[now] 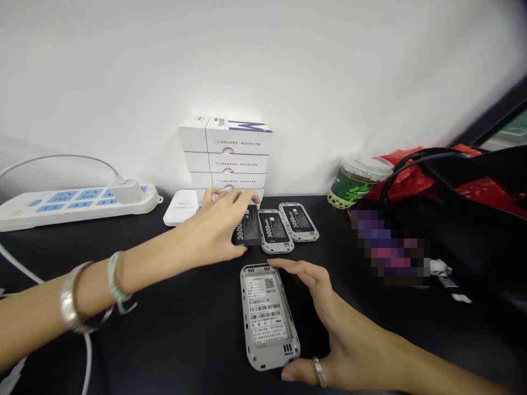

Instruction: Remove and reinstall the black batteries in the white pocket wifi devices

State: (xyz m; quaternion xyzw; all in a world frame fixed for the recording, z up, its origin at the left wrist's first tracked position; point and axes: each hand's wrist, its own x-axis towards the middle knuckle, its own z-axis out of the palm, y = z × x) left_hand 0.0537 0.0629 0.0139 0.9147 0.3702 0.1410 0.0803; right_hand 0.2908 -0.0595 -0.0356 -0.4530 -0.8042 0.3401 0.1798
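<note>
My left hand (222, 219) reaches over the table with its fingers and thumb closed on a black battery (250, 227) marked 3000mAh. The hand covers part of that battery. To its right lie two pale device bodies, each with a battery in it: the near device (278, 248) and the far device (309, 236). In front, a device body (269, 312) without a battery lies with its label and barcodes facing up. My right hand (329, 323) spans its right side, fingertips at the top corner and thumb at the bottom corner.
Against the wall stands a stack of white boxes (239, 145), with a white square device (180, 206) beside it. A power strip (74, 204) with a plugged charger lies left. Right are a green lidded cup (356, 181), a blurred-out object (389, 249) and a black bag (486, 236).
</note>
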